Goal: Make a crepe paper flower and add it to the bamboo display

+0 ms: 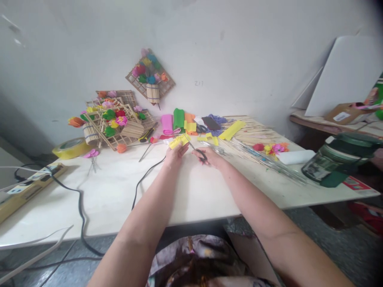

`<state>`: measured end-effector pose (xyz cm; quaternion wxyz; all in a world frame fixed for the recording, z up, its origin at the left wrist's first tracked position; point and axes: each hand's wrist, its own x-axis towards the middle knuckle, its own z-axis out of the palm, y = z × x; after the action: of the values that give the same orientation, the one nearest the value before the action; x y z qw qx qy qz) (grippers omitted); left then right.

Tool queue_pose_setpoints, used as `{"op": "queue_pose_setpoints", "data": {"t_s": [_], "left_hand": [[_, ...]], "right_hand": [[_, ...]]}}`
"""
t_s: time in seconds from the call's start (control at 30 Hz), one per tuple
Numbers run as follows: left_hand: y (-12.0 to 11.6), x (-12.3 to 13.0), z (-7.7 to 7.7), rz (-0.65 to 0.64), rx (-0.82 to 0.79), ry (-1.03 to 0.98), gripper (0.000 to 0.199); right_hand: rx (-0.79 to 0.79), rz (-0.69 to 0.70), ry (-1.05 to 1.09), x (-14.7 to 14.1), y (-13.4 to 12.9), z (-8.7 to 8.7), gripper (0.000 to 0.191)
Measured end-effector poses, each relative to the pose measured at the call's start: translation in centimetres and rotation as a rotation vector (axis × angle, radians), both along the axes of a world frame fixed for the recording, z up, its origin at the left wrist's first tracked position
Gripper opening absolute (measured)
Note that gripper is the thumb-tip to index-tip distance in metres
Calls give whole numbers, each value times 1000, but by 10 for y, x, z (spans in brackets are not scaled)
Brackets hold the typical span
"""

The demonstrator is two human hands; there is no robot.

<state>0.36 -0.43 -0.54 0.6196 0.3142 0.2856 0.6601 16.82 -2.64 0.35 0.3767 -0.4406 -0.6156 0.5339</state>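
Note:
In the middle of the white table my left hand (177, 154) is closed on a piece of yellow crepe paper (178, 141). My right hand (211, 157) grips black-handled scissors (201, 154), whose blades point up and left to the paper's right edge. Whether the blades are cutting into it I cannot tell. Just beyond my hands lie another yellow paper scrap (213, 139) and a longer yellow strip (232, 130). Rolls of pink paper (166, 124) and green paper (178, 120) stand behind, with orange paper (189, 118) beside them.
Lattice panels with paper flowers (112, 119) are heaped at the back left; one flower panel (150, 77) hangs on the wall. Yellow tape (73, 148) and a power strip (30, 189) lie left. Thin sticks (254, 129), wires (269, 162) and a green bottle (338, 159) occupy the right.

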Motion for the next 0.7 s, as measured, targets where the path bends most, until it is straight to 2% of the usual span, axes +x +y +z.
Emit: {"op": "queue_pose_setpoints", "data": {"t_s": [0.33,0.7], "left_hand": [[5,2,-6,-21,27,4,35],[8,0,-6,0,-13,-6,26]], "right_hand": [[-40,-44,92,-5,0,-2,25],[-14,-36,171,-9,7,-9,26]]}}
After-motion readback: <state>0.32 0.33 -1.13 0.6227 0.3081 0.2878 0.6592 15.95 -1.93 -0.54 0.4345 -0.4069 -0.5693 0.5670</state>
